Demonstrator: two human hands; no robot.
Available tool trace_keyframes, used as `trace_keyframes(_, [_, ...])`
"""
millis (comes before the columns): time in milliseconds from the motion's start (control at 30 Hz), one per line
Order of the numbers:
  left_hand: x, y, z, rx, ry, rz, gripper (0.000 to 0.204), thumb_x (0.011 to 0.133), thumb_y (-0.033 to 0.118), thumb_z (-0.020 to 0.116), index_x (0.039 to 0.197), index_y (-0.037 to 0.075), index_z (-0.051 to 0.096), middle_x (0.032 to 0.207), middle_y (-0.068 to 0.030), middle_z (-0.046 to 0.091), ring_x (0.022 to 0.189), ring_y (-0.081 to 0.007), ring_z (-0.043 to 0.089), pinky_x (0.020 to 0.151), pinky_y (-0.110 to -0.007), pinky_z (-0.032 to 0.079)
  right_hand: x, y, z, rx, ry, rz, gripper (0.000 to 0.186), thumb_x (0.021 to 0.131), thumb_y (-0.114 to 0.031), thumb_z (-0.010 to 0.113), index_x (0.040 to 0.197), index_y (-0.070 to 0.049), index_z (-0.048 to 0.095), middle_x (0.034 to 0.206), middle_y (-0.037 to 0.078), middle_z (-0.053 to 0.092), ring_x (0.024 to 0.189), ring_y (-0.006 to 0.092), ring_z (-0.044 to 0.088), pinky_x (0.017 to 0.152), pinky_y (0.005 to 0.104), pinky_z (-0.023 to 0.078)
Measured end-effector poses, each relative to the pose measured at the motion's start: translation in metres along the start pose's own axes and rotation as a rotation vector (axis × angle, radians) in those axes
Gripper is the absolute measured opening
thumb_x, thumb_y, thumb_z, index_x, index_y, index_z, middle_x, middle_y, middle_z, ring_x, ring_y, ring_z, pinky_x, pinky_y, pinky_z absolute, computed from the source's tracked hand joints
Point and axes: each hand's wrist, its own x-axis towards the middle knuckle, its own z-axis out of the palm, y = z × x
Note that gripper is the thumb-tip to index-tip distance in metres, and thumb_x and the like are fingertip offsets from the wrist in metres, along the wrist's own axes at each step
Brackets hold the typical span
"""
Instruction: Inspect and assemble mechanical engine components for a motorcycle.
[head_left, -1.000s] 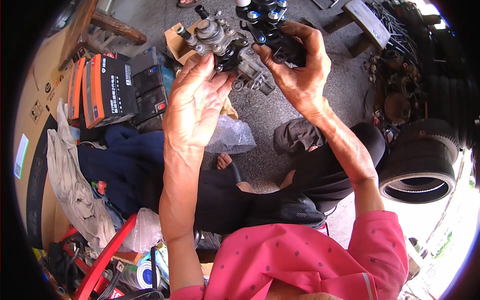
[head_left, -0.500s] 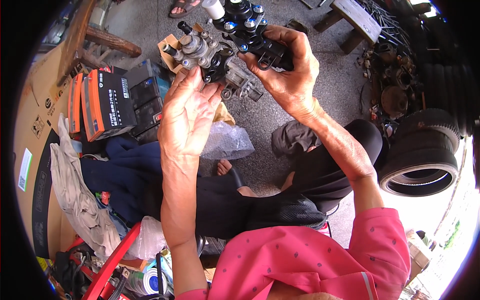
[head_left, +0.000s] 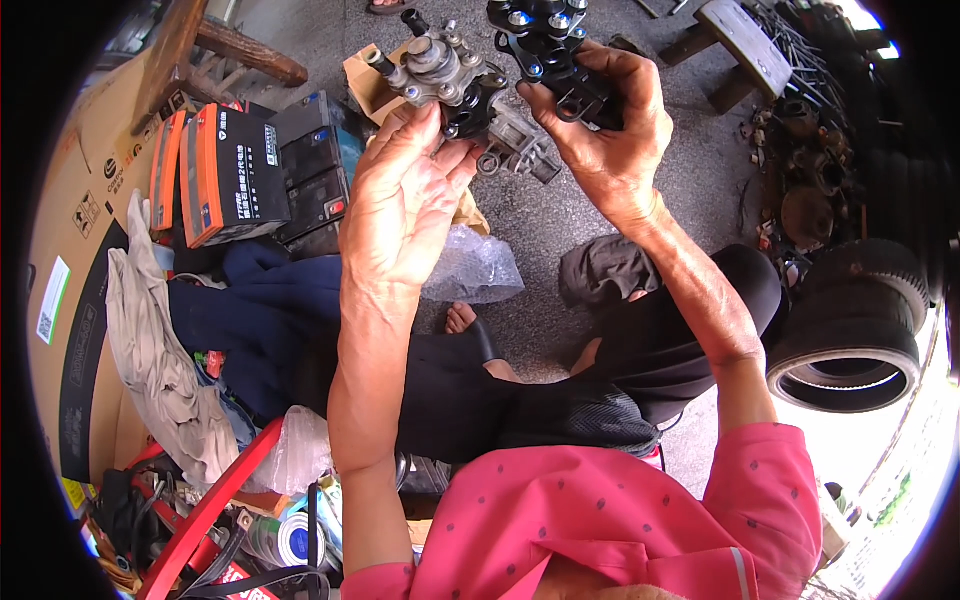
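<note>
My left hand (head_left: 400,190) holds up a silver and black metal part (head_left: 440,75) with short pipe stubs and bolts, gripping it from below with thumb against its front. Its lower silver connector section (head_left: 525,145) hangs to the right, between my two hands. My right hand (head_left: 620,140) grips a black part (head_left: 545,55) with bright bolts by its body, thumb on the near side. This black part sits just right of the silver one, slightly higher, reaching the top edge of the view. Both are held up above my crossed legs.
An open carton (head_left: 365,85) and plastic wrap (head_left: 480,270) lie on the floor. Batteries (head_left: 315,175), orange-black boxes (head_left: 240,180) and cardboard (head_left: 75,300) are at left, with cloths and clutter below. A wooden bench (head_left: 745,50), tyres (head_left: 845,370) and metal scrap (head_left: 800,200) are at right.
Over the last second the view and both held parts have wavered slightly, left and then back right. My grips look the same, and the two parts stay side by side.
</note>
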Motion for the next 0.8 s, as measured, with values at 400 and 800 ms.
trace_keyframes(400, [0.0020,0.0032,-0.0061,-0.026,-0.047,-0.001,0.020,0.091,0.017,0.054,0.109,0.008,0.056,0.110,-0.0042,0.059,0.103,-0.0181,0.053,0.095,-0.035,0.039,0.0016,-0.0095,0.0034,0.058,-0.007,0.092,0.046,0.066,-0.009,0.080,0.101,-0.003,0.052,0.093,0.011,0.066,0.083,0.0181,0.067,0.073,0.0272,0.055])
trace_keyframes(800, [0.0011,0.0031,-0.0042,-0.027,-0.010,-0.002,0.031,0.091,0.017,0.053,0.121,0.009,0.051,0.115,-0.0041,0.057,0.106,-0.0204,0.053,0.097,-0.037,0.038,-0.0021,-0.0067,0.0032,0.216,-0.041,0.136,0.050,0.065,-0.001,0.081,0.100,0.001,0.045,0.108,0.018,0.060,0.098,0.0186,0.060,0.084,0.0297,0.052])
